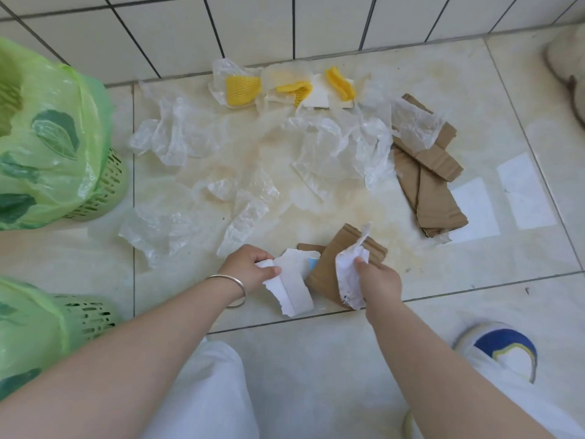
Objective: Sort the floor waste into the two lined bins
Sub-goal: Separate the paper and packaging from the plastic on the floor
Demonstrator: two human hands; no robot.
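Note:
My left hand (pixel 248 267) grips a torn white paper strip (pixel 292 289) low over the floor. My right hand (pixel 378 280) pinches a crumpled white paper (pixel 349 274) that lies against a brown cardboard piece (pixel 329 264). Clear plastic sheets (pixel 335 147) are strewn over the middle of the tiled floor. Yellow foam netting (pixel 239 90) and more plastic lie by the wall. A pile of brown cardboard strips (pixel 427 188) sits to the right. Two green bins with green liners stand on the left: one at the far left (pixel 47 137), one nearer me (pixel 41 327).
A white tiled wall (pixel 253 30) bounds the far side. My white trouser leg (pixel 205 391) and a blue-and-white shoe (pixel 503 350) are at the bottom. A beige object (pixel 566 68) sits at the far right edge.

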